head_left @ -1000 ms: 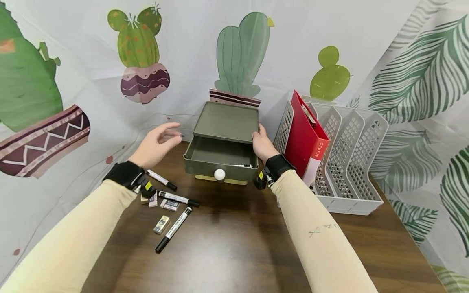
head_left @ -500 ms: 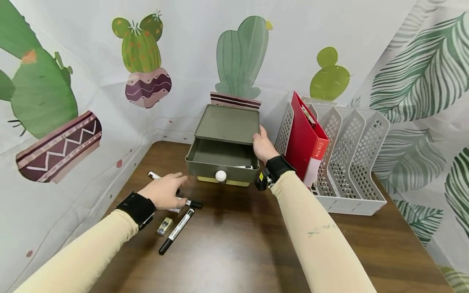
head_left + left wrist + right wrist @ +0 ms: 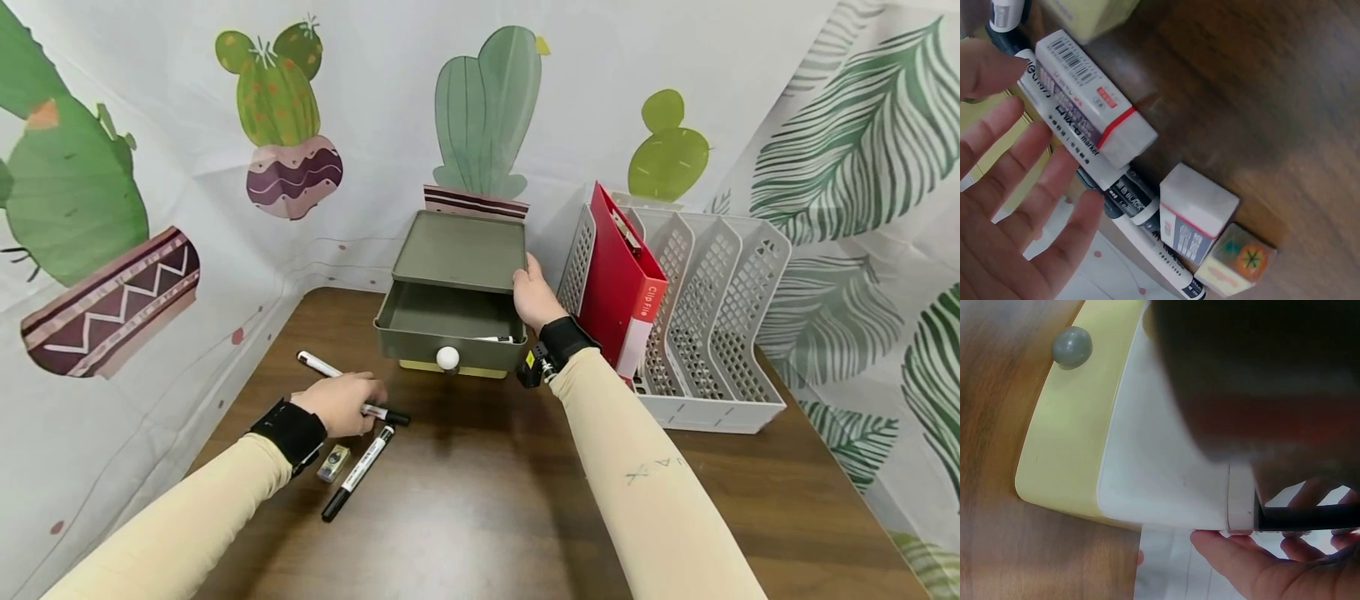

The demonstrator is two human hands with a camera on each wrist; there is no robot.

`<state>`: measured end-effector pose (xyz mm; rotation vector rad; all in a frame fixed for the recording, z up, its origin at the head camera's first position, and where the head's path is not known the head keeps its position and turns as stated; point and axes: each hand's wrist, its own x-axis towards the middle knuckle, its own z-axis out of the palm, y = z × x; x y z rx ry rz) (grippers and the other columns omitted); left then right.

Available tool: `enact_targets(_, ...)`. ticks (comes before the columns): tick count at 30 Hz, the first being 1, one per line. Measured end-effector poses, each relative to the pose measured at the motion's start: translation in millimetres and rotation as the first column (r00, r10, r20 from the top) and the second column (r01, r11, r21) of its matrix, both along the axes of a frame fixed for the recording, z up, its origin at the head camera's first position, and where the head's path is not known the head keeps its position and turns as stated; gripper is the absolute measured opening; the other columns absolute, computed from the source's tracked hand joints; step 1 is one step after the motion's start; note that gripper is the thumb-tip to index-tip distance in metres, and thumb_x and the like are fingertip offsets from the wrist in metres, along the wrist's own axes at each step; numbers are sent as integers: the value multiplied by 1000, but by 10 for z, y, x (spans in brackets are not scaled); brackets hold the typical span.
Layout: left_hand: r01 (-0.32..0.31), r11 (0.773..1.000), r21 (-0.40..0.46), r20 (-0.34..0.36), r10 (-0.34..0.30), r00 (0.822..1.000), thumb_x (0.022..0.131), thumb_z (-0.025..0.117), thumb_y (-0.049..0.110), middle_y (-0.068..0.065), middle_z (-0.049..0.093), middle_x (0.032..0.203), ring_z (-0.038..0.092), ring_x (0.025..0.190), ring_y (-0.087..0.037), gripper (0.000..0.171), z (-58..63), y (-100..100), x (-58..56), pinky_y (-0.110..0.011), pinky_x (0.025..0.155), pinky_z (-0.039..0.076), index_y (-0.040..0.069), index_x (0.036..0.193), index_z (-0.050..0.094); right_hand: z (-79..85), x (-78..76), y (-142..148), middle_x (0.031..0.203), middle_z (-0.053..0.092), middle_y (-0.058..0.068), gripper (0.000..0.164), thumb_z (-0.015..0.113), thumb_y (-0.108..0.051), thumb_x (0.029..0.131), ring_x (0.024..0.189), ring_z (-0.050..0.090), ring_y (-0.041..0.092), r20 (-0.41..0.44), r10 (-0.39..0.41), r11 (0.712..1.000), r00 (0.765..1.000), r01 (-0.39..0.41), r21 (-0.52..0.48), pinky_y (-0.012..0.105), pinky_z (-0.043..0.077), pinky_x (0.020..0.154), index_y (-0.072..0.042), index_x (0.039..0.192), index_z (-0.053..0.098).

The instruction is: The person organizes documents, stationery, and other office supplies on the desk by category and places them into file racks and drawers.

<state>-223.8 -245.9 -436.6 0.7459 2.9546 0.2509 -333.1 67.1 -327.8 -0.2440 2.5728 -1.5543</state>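
My left hand (image 3: 343,403) is over a black-and-white marker (image 3: 388,414) on the table. In the left wrist view its thumb touches or nearly touches the marker's white barrel (image 3: 1066,128), with the fingers (image 3: 1063,169) spread loosely along the other side. White erasers (image 3: 1094,97) lie against and near this marker. Another marker (image 3: 318,364) lies behind the hand and a further marker (image 3: 358,473) in front. My right hand (image 3: 536,296) rests against the right side of the olive drawer box (image 3: 461,250). Its upper drawer (image 3: 420,340) is pulled out, with a marker (image 3: 495,339) inside.
A yellow-labelled eraser (image 3: 333,463) sits by the left wrist. In the left wrist view a small block with a tomato picture (image 3: 1235,259) shows. A grey file rack (image 3: 712,412) with a red clip file (image 3: 618,292) stands at the right. A patterned cloth backs the table.
My left hand has come down from beside the drawer box, moving toward me onto the markers and erasers. My right hand has stayed at the box's side.
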Motion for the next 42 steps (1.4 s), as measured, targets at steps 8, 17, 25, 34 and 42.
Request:
enact_targets(8,-26,1000,1,41,26,999,77,73,14,1,58,93,57,81,-17,19,-67,16,-27,-40,70,49,17,96,69,-2,-3,-3,161,6,11,55,18,-27,108,147,6,23,-9,5,1000,1000,-5,-14,38,13,116,-15,156,-5)
enact_targets(17,-1,1000,18,-9,1,1000,79,75,11,0,57,88,59,77,-20,12,-68,69,-3,-38,67,50,15,88,69,-1,-11,9,161,6,12,55,18,-28,108,147,8,24,-6,2,1000,1000,-2,14,38,13,116,-15,156,-6)
enact_targets(25,9,999,49,-26,-7,1000,86,72,10,4,60,85,60,77,-16,8,-88,51,-17,-37,68,50,16,87,66,22,-14,4,161,6,13,56,18,-28,107,147,7,23,-13,5,999,1000,-4,51,37,11,116,-13,155,-7)
enact_targets(34,26,992,123,-58,-19,998,94,63,9,-1,61,98,63,87,-17,13,78,-31,1,-39,78,52,10,106,61,163,9,39,162,0,13,56,16,-28,108,147,6,25,72,31,993,997,-39,113,38,13,116,-12,154,-12)
enact_targets(42,57,980,189,-19,-54,998,97,57,10,1,57,98,55,80,-12,15,276,-117,139,-36,74,49,12,111,62,214,12,4,161,-1,13,57,17,-26,108,147,6,24,100,52,988,994,-65,139,36,13,116,-10,154,-11)
